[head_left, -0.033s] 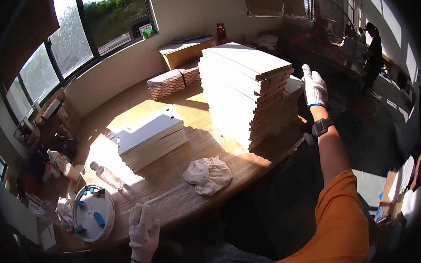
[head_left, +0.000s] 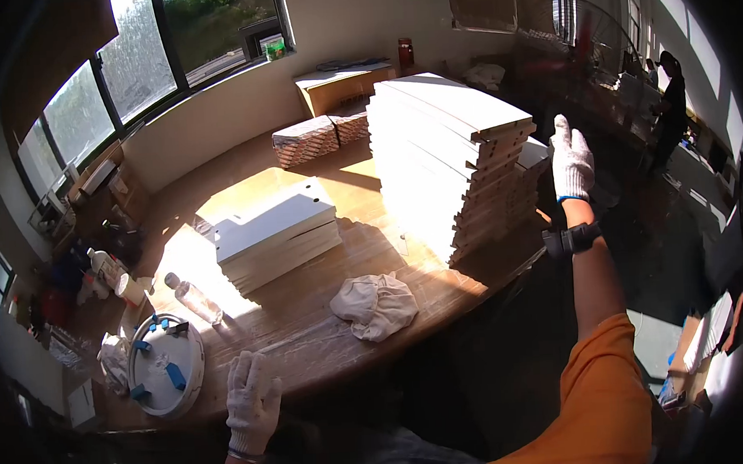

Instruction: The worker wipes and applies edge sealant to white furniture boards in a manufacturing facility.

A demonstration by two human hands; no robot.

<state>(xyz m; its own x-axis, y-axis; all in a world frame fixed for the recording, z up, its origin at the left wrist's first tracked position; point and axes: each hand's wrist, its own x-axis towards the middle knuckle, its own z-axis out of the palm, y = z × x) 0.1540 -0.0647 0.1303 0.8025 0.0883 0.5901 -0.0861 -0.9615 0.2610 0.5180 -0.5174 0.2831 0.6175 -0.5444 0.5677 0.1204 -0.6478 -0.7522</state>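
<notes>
Both my hands wear white knit gloves and hold nothing. My left hand [head_left: 253, 404] is at the near edge of the table, fingers stretched, right of a round white tray [head_left: 196, 382] with several small blue blocks [head_left: 175, 376]. My right hand [head_left: 571, 158] is raised with straight fingers beside the tall stack of white boards [head_left: 435, 157]; whether it touches them I cannot tell. A lower stack of white boards [head_left: 277, 226] lies left of the tall one. In front of them rests a crumpled cream cloth [head_left: 375, 306]. A clear bottle [head_left: 194, 300] lies near the tray.
Wrapped bundles [head_left: 305, 143] and a cardboard box [head_left: 343, 86] stand along the back of the wooden table [head_left: 318, 340]. Bottles and a white cup [head_left: 129, 288] crowd the left side. A large fan [head_left: 584, 44] and another person in dark clothes [head_left: 670, 111] are at the far right.
The view has turned slightly, so the table and stacks sit a little further right. Both hands keep nearly the same pose, with nothing taken or let go.
</notes>
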